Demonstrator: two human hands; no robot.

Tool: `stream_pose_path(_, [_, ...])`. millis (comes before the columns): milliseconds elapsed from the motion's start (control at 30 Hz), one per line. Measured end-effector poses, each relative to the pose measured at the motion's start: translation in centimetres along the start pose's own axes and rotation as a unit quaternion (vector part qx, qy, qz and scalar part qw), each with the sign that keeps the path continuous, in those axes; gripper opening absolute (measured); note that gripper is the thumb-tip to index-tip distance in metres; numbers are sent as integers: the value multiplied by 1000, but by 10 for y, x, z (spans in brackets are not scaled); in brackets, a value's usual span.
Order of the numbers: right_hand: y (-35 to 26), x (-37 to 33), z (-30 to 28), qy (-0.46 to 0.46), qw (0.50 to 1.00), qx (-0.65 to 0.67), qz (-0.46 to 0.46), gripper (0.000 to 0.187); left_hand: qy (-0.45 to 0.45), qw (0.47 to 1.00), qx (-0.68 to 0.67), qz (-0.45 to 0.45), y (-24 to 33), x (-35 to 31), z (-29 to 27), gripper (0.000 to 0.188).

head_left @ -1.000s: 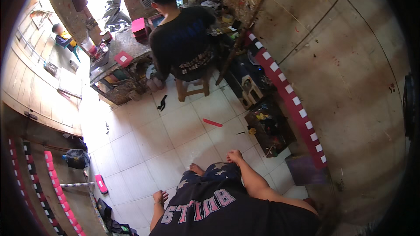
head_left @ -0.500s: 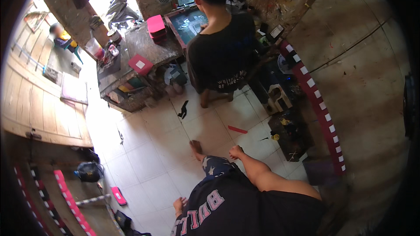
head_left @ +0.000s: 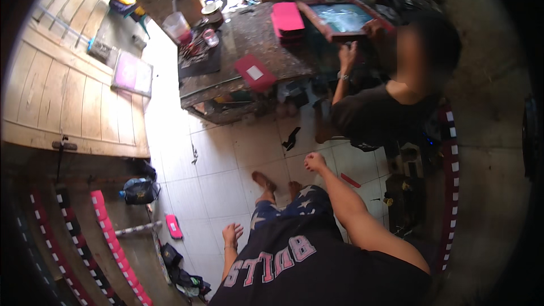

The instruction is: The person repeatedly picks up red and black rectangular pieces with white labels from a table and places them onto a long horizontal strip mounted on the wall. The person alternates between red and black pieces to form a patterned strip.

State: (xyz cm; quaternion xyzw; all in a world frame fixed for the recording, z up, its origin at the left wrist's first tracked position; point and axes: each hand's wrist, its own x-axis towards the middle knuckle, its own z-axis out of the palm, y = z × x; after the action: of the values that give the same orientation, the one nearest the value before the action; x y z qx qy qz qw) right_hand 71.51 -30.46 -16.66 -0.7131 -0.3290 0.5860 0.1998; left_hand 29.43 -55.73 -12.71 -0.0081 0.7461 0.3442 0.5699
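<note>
My left hand (head_left: 232, 234) hangs beside my shorts over the tiled floor, its fingers spread and holding nothing. My right hand (head_left: 315, 162) is out in front of me in a loose fist, with nothing showing in it. Neither hand touches anything. Ahead stands a worn workbench (head_left: 229, 88). On it lie a stack of pink sheets (head_left: 287, 18) and, at its front edge, a dark red piece with a white square (head_left: 255, 72). At the right end a co-worker (head_left: 385, 107) has both hands at a wooden-framed screen (head_left: 343, 17).
A black scrap (head_left: 292, 139) and a red strip (head_left: 351, 180) lie on the tiles. At left are a black bag (head_left: 140, 191), a pink pouch-like item (head_left: 174, 226) and rows of pink, black and dark red pieces (head_left: 116, 238). A dark red row (head_left: 450, 187) runs along the right.
My view has swung, and the bench now appears nearer and further right. The co-worker has turned, showing both hands at the frame. My left hand shows more fully; my right remains curled.
</note>
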Motion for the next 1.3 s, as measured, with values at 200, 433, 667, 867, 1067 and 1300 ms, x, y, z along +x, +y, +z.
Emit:
stream_pose_path(200, [-91,38,47,17,987,135,89,14,-21,996,63,-51,96,65,10,30])
stream_pose_path(433, [-162,124,108,-5,924,357,136,26,1,998,54,-17,209,113,-13,28])
stream_pose_path(667, [-244,235,132,40,867,481,126,56,35,995,88,-38,288,142,-20,29])
stream_pose_path(867, [-279,274,152,164,868,433,180,30,-4,980,190,-61,353,155,8,27])
stream_pose_path(1067, [-329,270,181,93,863,489,83,7,-90,978,186,-2,449,182,101,35])
stream_pose_path(1300, [-423,160,235,-147,914,377,-32,19,-343,934,-48,-89,542,203,209,50])
